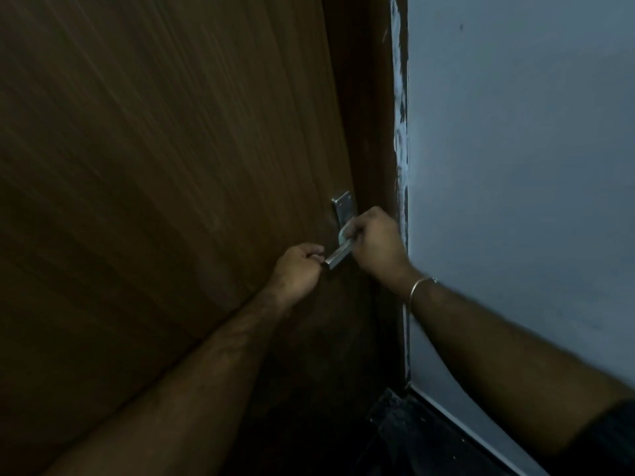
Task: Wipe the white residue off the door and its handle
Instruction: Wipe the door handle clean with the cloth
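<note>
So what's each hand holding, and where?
Left hand pinches the handle's free tip. Right hand grips something pale at its base, maybe a cloth.

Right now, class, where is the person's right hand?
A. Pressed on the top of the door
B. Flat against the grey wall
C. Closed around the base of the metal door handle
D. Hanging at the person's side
C: the right hand is curled around the door handle near its metal plate, with a pale scrap, perhaps a cloth, showing in its fingers, while the left hand holds the lever's free end.
</note>
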Available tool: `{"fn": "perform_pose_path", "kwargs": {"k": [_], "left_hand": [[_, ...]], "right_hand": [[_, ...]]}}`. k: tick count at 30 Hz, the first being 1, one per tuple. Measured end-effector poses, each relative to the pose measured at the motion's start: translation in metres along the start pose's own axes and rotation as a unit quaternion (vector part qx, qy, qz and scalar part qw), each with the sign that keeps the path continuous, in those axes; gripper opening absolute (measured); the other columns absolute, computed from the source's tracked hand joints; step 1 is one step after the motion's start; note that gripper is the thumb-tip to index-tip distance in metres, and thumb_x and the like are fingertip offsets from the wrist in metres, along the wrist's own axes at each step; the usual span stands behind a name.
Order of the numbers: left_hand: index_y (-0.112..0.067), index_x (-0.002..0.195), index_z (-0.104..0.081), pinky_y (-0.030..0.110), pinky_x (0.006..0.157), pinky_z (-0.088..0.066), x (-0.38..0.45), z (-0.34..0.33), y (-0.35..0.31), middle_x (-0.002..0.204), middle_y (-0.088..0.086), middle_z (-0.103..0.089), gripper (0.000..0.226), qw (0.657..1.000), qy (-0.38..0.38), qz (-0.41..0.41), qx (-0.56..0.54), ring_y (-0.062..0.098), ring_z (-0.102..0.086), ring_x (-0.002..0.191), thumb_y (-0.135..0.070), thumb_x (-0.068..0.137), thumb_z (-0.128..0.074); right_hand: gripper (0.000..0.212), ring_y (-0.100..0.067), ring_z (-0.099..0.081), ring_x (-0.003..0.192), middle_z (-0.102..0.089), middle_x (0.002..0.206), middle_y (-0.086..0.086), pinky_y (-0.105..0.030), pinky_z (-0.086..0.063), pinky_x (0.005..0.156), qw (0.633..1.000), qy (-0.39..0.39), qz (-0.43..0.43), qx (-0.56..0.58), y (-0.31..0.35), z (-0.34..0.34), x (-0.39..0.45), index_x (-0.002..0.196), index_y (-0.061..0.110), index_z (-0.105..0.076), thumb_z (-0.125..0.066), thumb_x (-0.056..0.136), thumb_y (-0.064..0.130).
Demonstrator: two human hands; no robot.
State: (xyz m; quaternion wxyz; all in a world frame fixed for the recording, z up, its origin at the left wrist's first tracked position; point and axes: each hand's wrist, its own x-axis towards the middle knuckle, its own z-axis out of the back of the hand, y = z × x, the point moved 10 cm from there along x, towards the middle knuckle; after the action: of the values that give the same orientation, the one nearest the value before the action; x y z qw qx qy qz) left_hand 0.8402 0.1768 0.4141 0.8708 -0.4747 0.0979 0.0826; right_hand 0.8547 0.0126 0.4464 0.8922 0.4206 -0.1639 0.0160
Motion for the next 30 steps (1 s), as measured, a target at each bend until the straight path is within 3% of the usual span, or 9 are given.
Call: {"fn": "perform_pose_path", "kwargs": {"k": [5,9,11,14,16,19,25,28,30], "left_hand": [[-0.017,0.118,-0.062,0.039,0.091,-0.05,0.007,-0.004,0.0,0.108,0.001,-0.066,0.027,0.997,0.02,0.018,-0.066,0.016,-0.062,0.097,-0.016,0.099,-0.042],[-0.014,0.117,-0.062,0.037,0.081,-0.051,0.006,-0.007,-0.009,0.1,0.002,-0.066,0.029,0.994,0.047,0.008,-0.098,0.017,-0.062,0.091,-0.018,0.099,-0.04],[-0.024,0.11,-0.061,0.031,0.073,-0.048,0.002,-0.01,-0.013,0.102,-0.001,-0.066,0.024,0.994,0.056,0.005,-0.093,0.013,-0.062,0.09,-0.022,0.1,-0.039],[-0.028,0.107,-0.063,0.033,0.085,-0.049,0.001,-0.018,-0.017,0.112,-0.002,-0.064,0.025,0.996,0.062,-0.014,-0.067,0.014,-0.061,0.099,-0.022,0.1,-0.039],[-0.026,0.113,-0.062,0.034,0.084,-0.051,0.002,-0.017,-0.013,0.115,0.0,-0.062,0.028,0.998,0.044,-0.002,-0.053,0.017,-0.062,0.099,-0.019,0.101,-0.038],[-0.017,0.124,-0.06,0.031,0.077,-0.053,0.002,-0.018,-0.005,0.121,0.008,-0.062,0.031,0.998,0.023,0.01,-0.059,0.017,-0.063,0.098,-0.015,0.1,-0.041],[-0.019,0.115,-0.063,0.032,0.078,-0.057,0.0,-0.021,-0.001,0.108,0.002,-0.066,0.027,0.991,0.032,0.038,-0.124,0.016,-0.068,0.09,-0.023,0.101,-0.04],[-0.019,0.107,-0.068,0.027,0.066,-0.054,-0.001,-0.018,0.0,0.099,0.003,-0.072,0.027,0.986,0.042,0.031,-0.156,0.014,-0.07,0.084,-0.021,0.098,-0.043],[-0.018,0.11,-0.065,0.03,0.073,-0.056,-0.002,-0.017,0.005,0.103,0.005,-0.071,0.025,0.98,0.042,0.057,-0.186,0.017,-0.071,0.089,-0.021,0.099,-0.043]], "right_hand": [[0.024,-0.015,-0.058,0.109,-0.06,0.12,-0.001,-0.025,-0.05,0.093,0.993,-0.064,-0.061,0.083,0.001,0.0,-0.017,0.107,0.015,-0.069,-0.059,0.089,0.003],[0.024,-0.001,-0.057,0.095,-0.059,0.101,0.014,-0.011,-0.044,0.076,0.987,0.033,-0.02,0.157,0.028,-0.044,-0.06,0.092,0.021,-0.067,-0.054,0.09,0.001],[0.025,-0.002,-0.06,0.096,-0.063,0.099,0.015,-0.019,-0.05,0.08,0.967,0.101,-0.061,0.225,0.015,-0.053,-0.069,0.089,0.025,-0.068,-0.057,0.09,0.002],[0.026,-0.01,-0.063,0.104,-0.066,0.111,0.007,-0.038,-0.057,0.089,0.932,-0.005,-0.156,0.328,-0.026,-0.018,-0.06,0.103,0.026,-0.069,-0.058,0.092,0.005],[0.029,-0.015,-0.061,0.107,-0.065,0.115,0.003,-0.04,-0.055,0.092,0.943,-0.085,-0.148,0.286,-0.038,0.013,-0.042,0.113,0.025,-0.067,-0.056,0.094,0.006],[0.023,-0.011,-0.055,0.099,-0.058,0.105,0.004,-0.027,-0.051,0.09,0.981,-0.131,-0.064,0.129,-0.022,0.035,-0.018,0.098,0.015,-0.071,-0.057,0.09,0.0],[0.01,-0.005,-0.051,0.099,-0.052,0.116,0.002,-0.005,-0.039,0.074,0.987,-0.112,-0.053,0.099,-0.003,0.0,-0.029,0.098,0.013,-0.068,-0.061,0.091,0.013],[0.019,-0.002,-0.054,0.096,-0.055,0.113,0.007,-0.008,-0.045,0.074,0.99,-0.037,-0.019,0.132,0.014,-0.026,-0.051,0.1,0.019,-0.067,-0.057,0.091,0.006],[0.022,-0.006,-0.057,0.101,-0.06,0.114,0.005,-0.01,-0.045,0.077,0.991,-0.069,-0.023,0.116,0.012,-0.004,-0.04,0.103,0.02,-0.067,-0.059,0.09,0.004]]}}
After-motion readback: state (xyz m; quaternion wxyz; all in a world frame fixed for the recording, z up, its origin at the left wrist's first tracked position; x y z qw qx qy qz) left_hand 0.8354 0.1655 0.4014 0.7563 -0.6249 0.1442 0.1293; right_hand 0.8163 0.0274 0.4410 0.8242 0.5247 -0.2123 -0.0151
